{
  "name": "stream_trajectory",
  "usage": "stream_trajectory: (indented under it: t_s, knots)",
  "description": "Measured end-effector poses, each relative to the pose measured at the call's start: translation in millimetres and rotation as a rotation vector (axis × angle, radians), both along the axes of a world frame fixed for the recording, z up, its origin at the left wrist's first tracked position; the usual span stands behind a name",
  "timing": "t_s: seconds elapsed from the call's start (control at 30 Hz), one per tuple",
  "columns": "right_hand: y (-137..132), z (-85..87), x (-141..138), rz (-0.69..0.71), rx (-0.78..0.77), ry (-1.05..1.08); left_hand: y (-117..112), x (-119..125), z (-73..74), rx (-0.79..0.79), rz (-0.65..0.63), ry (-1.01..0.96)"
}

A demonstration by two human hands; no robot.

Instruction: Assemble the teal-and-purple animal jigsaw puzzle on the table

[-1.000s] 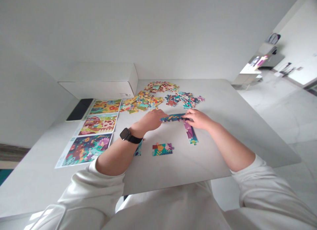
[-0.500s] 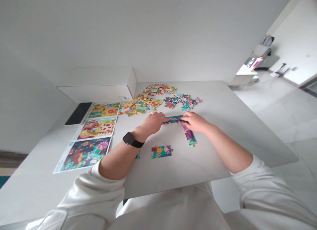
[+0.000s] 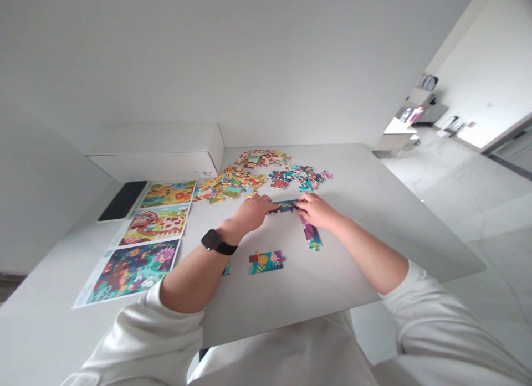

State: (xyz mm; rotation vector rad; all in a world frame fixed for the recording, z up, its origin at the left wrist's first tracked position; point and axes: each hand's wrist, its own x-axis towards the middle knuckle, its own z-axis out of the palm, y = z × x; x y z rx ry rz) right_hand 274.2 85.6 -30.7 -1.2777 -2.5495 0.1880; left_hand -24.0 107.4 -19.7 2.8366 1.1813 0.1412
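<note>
Still, the left hand [image 3: 251, 213] and right hand [image 3: 316, 211] stayed half-curled on either end of the blue jigsaw strip [image 3: 283, 206] between them, pinching or merely pressing I couldn't tell, the purple jigsaw section [image 3: 311, 237] just below the right hand.

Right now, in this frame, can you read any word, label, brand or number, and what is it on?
Printed label on the white cardboard box: too small to read.
Puzzle picture sheets: no legible words.
Nothing else readable.
</note>
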Motion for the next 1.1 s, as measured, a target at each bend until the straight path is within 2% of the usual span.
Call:
stream_trajectory:
  t_s: [0.17,0.27,0.33,0.43,0.53,0.63,0.73,0.83,0.9,1.0,1.1]
  knots:
    - [-1.1,4.3,-3.5,0.039,-0.025,0.043,-0.1,0.3,-1.2,-0.005,0.0,0.005]
    - [0.4,9.9,0.6,0.029,-0.012,0.062,0.1,-1.9,7.8,-0.009,-0.008,-0.024]
    - [4.3,16.9,11.6,-0.063,0.068,0.111,2.2,-7.0,22.2,0.007,0.009,-0.107]
    - [13.1,28.6,38.6,-0.297,0.211,0.229,6.6,-21.3,53.3,0.064,0.137,-0.298]
    - [21.2,33.0,63.3,-0.466,0.189,0.286,7.9,-38.3,82.6,0.096,0.337,-0.388]
    - [26.5,25.7,70.7,-0.58,0.117,0.208,5.8,-50.2,98.5,0.156,0.493,-0.401]
    - [30.9,10.7,62.4,-0.557,0.094,0.13,2.7,-53.8,102.4,0.216,0.559,-0.404]
    - [35.6,-5.7,51.6,-0.453,0.112,0.063,0.0,-51.8,102.2,0.234,0.523,-0.416]
    - [37.9,-14.8,48.2,-0.448,0.118,0.007,-1.4,-49.7,102.1,0.233,0.497,-0.429]
    - [39.0,-22.8,50.0,-0.475,0.133,-0.025,-2.3,-48.2,101.4,0.225,0.477,-0.44]
    - [38.2,-23.7,56.9,-0.494,0.131,-0.001,-2.1,-48.5,99.6,0.218,0.46,-0.434]
